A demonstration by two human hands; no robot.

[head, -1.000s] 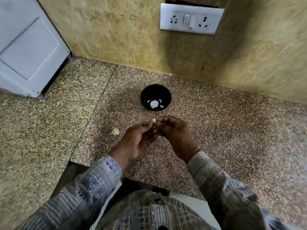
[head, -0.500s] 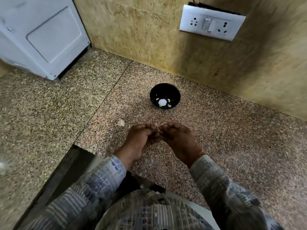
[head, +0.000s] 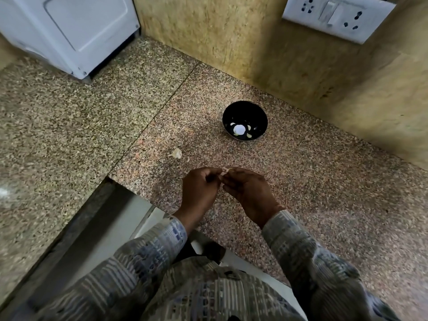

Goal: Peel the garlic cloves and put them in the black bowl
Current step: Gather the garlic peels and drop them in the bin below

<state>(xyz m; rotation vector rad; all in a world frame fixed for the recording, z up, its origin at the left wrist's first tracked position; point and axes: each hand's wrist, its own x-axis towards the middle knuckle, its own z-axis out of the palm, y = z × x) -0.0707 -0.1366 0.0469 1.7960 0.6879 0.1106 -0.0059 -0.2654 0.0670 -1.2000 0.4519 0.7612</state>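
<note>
A small pale garlic clove [head: 225, 170] shows between my fingertips, pinched by both my left hand [head: 201, 189] and my right hand [head: 249, 193], which meet above the counter's front part. Most of the clove is hidden by my fingers. Beyond the hands stands the black bowl [head: 259, 117], holding several peeled pale cloves and a bright white spot at its bottom. A scrap of garlic with skin [head: 175, 154] lies on the counter to the left of the hands.
The speckled granite counter [head: 324, 181] meets a tan stone wall [head: 231, 38] at the back. A white appliance [head: 69, 28] stands at the back left. A white socket plate [head: 338, 17] is on the wall. The counter edge drops off at lower left.
The view has swung right and tilted, so the bowl and hands sit lower and further right in frame. My hands stay together on the clove, fingers working at it.
</note>
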